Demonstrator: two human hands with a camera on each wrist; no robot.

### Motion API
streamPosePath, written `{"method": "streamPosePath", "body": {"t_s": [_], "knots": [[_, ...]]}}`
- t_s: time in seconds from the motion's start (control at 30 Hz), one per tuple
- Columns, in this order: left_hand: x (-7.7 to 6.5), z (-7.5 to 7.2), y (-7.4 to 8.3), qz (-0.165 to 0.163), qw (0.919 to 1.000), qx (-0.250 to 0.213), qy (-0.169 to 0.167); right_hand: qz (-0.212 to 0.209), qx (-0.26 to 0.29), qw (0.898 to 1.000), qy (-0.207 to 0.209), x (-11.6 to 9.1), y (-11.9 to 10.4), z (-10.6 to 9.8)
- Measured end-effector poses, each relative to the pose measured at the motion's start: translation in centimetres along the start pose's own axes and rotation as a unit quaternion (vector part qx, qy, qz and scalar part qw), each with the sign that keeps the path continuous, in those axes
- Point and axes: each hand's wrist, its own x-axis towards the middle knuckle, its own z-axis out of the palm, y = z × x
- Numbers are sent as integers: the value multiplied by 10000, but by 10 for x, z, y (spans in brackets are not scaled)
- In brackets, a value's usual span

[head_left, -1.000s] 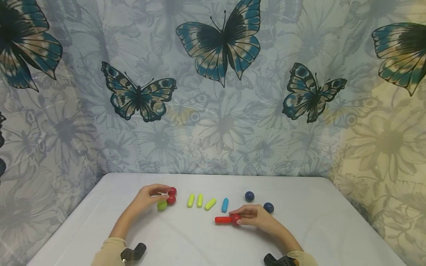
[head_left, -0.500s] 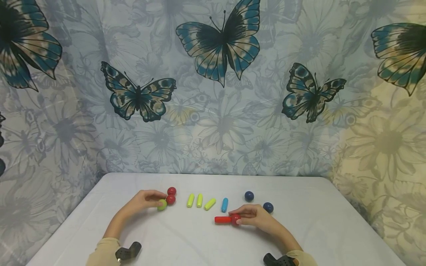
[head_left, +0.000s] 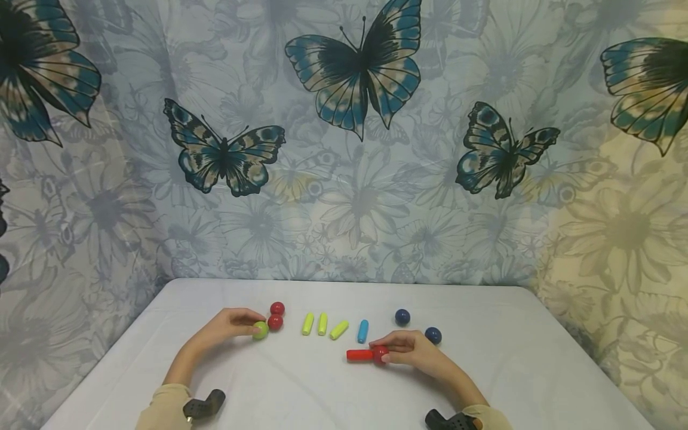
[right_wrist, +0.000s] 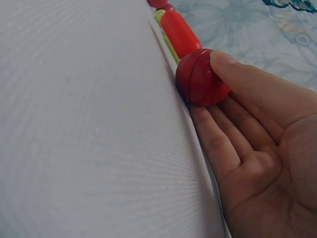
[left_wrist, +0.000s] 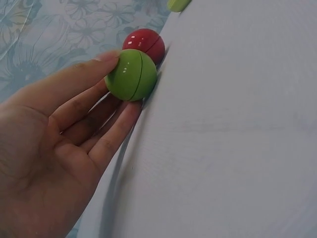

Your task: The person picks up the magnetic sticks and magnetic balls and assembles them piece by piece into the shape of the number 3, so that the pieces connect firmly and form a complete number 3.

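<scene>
At the left of the table, my left hand (head_left: 230,325) pinches a green ball (head_left: 260,330) between thumb and fingers. Two red balls (head_left: 276,322) sit just beyond it, one behind the other. In the left wrist view the green ball (left_wrist: 131,75) overlaps a red ball (left_wrist: 146,43). My right hand (head_left: 411,351) holds another red ball (head_left: 381,355) near the front middle. A red cylinder (head_left: 359,356) lies with its end right at that ball. The right wrist view shows the thumb on top of the red ball (right_wrist: 202,78) and the fingers beneath it.
Several yellow-green cylinders (head_left: 322,324) lie in the middle, with a blue cylinder (head_left: 363,331) to their right. Two dark blue balls (head_left: 402,317) rest at the back right. The white-covered table (head_left: 301,394) ends at a wall cloth (head_left: 365,239) with butterflies.
My left hand has drawn back from the red balls and taken hold of the green ball, shifting it very slightly left. The right hand stays in place with its red ball.
</scene>
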Motion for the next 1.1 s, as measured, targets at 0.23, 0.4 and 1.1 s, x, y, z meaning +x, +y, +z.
{"method": "streamPosePath", "body": {"t_s": [0.23,0.4,1.1], "knots": [[-2,-1,2,-54,10000,33,-39,83,14,10000,34,1,1,-1],[-3,-1,2,-238,9996,120,32,81,32,10000,21,1,0,0],[-4,-2,10,-294,9988,-119,360,61,135,9999,-3,-1,-2,1]]}}
